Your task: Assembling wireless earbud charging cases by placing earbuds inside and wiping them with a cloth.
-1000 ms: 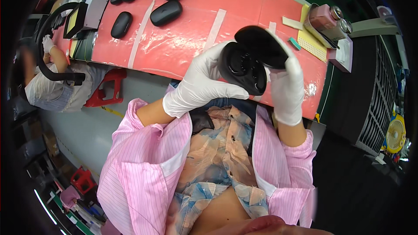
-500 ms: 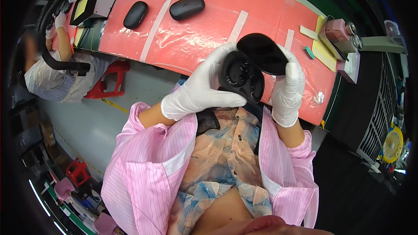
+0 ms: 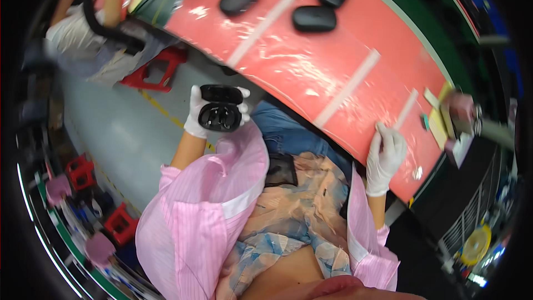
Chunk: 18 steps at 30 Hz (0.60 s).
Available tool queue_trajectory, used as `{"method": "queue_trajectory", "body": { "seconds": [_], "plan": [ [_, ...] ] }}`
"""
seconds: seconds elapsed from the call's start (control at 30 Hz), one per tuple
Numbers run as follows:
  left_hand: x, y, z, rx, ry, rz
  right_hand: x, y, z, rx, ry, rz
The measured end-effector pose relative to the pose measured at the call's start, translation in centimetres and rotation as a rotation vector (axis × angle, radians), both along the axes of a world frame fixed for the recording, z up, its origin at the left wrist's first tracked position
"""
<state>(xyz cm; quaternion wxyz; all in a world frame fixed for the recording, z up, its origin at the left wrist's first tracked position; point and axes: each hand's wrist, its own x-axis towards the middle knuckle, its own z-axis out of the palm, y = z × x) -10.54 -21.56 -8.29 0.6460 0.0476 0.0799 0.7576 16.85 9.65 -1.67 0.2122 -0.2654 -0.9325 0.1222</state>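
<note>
Desk: red-pink covering, pale tape strips across it, slanting through upper right. Grey floor shows left of it. Hands both in white gloves, well apart. Left hand: off the desk's near edge, seen against the floor, wrapped around the open black case; palm side at the case's left, fingertips showing along its right. Right hand: at the desk's near edge, right of the body, fingers half curled, nothing seen in it; can't tell if fingertips meet or touch the desk. Open case sits in left hand only, well away from right hand. Case: rounded oblong, glossy black inside, lid swung up on the side away from the body, base nearer, inside facing the camera. Moulded hollows in base; finer detail too dark to read. Closed black cases lie at the desk's far left, matt, rounded. Small teal block toward the right end.
</note>
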Motion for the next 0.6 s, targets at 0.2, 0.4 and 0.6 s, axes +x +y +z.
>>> {"method": "queue_trajectory", "body": {
  "seconds": [0.2, 0.4, 0.6],
  "plan": [
    [-15.8, -7.4, -6.3, -0.525, -0.429, 1.195, -1.7, -1.0, -0.3, -0.112, 0.030, 0.041],
    [-23.3, -11.6, -5.4, -0.765, -0.103, 1.062, -1.8, -1.0, 0.1, 0.032, -0.082, 0.197],
    [-17.8, -10.7, -5.3, -0.733, -0.114, 0.980, -0.8, -0.3, -0.3, -0.067, -0.055, 0.178]
  ]
}}
